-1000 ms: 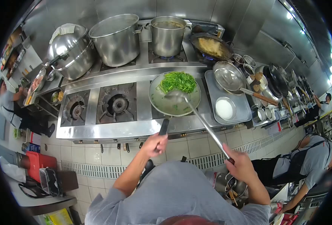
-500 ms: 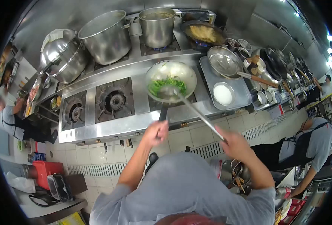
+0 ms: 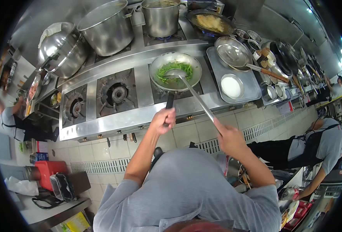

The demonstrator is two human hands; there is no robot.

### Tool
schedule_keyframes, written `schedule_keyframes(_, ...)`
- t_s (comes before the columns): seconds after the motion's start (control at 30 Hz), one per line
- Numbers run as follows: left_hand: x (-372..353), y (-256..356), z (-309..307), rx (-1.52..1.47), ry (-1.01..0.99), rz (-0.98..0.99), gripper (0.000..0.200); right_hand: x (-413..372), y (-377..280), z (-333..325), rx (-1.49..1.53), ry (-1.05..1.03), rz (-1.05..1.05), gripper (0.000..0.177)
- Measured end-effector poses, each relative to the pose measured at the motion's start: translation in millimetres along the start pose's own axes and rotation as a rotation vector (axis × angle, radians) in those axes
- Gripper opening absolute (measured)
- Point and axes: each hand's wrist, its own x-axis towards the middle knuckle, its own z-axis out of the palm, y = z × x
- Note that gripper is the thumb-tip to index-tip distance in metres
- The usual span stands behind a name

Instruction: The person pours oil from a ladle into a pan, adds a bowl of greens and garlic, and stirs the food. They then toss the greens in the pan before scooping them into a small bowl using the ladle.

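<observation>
My left hand [image 3: 163, 120] is closed around the black handle of a wok [image 3: 194, 84], which sits over a burner on the steel stove. Chopped green vegetables [image 3: 185, 68] lie in the wok. Closed on the long metal handle of a ladle [image 3: 199, 101], my right hand [image 3: 231, 140] is to the right of the wok and nearer to me. The ladle's bowl rests among the greens.
Big steel pots [image 3: 105, 33] stand along the back, beside a dark wok [image 3: 211, 24] of yellowish food over a flame. To the right, a tray [image 3: 245, 94] carries a strainer [image 3: 233, 54] and a white-filled bowl [image 3: 231, 86]. A co-worker [image 3: 320, 143] bends at right; another person [image 3: 13, 120] stands at left.
The greens have spread toward the middle of the wok, and the ladle's bowl has moved up among them. My right hand has shifted slightly left. My left hand still grips the handle.
</observation>
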Motion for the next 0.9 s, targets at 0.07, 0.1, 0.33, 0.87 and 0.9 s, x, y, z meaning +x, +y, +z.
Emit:
schedule_keyframes(0.07,-49,-15,13,0.069,0.096,-0.011,0.032,-32,3,-29,0.109,-0.042,-0.082,0.066)
schedule_keyframes(0.1,-60,-14,17,0.109,0.141,-0.013,0.032,-40,7,-39,0.164,-0.057,-0.124,0.063)
schedule_keyframes(0.33,-1,4,1,-0.088,0.042,-0.019,0.031,3,15,-1,0.066,0.066,-0.073,0.063)
schedule_keyframes(0.87,7,-5,-23,-0.009,0.073,-0.037,0.022,107,50,68,-0.041,0.179,-0.071,0.067)
schedule_keyframes(0.9,11,-5,-24,0.012,0.074,-0.036,0.022,105,39,65,0.002,0.121,-0.072,0.067)
